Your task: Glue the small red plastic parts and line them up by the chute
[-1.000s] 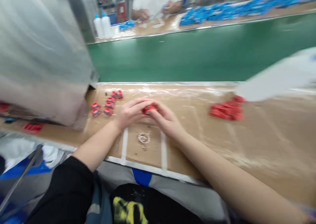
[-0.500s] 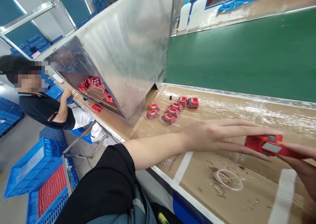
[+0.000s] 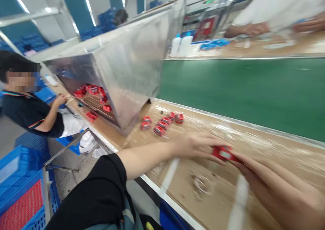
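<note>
item: one red piece [image 3: 218, 152], raised above the bench [image 3: 274, 133] between both your hands. left hand [image 3: 191, 144]: your fingers pinch its left end. right hand [image 3: 275, 181]: your fingertips pinch its right end; blur hides their exact placing. gripped from two sides, probably for steadiness. item: red assemblies [image 3: 159, 131], grouped on the bench beside the metal hood [image 3: 134, 61], perhaps for easy left-side reach. item: pale ring [image 3: 201, 185], lying nearer you. writing: none legible; the green sign [image 3: 209, 1] is too small.

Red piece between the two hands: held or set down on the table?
Held: the left hand pinches the red piece between its fingers, and the right hand grips its other end.
</note>
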Action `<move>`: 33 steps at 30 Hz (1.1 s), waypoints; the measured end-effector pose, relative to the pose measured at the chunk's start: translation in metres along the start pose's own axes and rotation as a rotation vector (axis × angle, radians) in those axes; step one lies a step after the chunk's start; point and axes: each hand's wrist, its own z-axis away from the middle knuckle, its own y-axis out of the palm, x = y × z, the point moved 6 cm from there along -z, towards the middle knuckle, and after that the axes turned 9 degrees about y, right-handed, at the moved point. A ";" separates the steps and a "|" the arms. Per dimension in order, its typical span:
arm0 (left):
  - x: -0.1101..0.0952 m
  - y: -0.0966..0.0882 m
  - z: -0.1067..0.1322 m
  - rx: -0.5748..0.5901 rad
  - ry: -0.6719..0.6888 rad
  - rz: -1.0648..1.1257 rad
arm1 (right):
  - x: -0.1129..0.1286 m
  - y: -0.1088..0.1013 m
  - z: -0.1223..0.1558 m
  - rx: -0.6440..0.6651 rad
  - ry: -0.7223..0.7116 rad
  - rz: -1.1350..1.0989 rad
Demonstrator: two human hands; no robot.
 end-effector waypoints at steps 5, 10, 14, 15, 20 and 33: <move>0.012 0.007 0.001 -0.402 0.020 0.497 | 0.037 -0.007 0.000 0.019 -0.237 0.041; 0.018 -0.002 0.000 -0.500 0.149 0.495 | 0.016 -0.006 -0.008 0.003 -0.205 -0.116; 0.008 -0.016 0.002 -0.566 0.210 0.409 | 0.012 0.000 -0.010 0.034 0.010 -0.328; 0.006 -0.018 0.001 -0.574 0.225 0.382 | 0.011 0.005 -0.010 0.092 0.045 -0.373; 0.006 -0.018 0.000 -0.574 0.230 0.294 | 0.009 0.020 -0.006 0.273 0.054 -0.446; 0.006 -0.015 0.004 -0.548 0.144 0.316 | 0.023 -0.007 0.000 -0.049 -0.360 0.045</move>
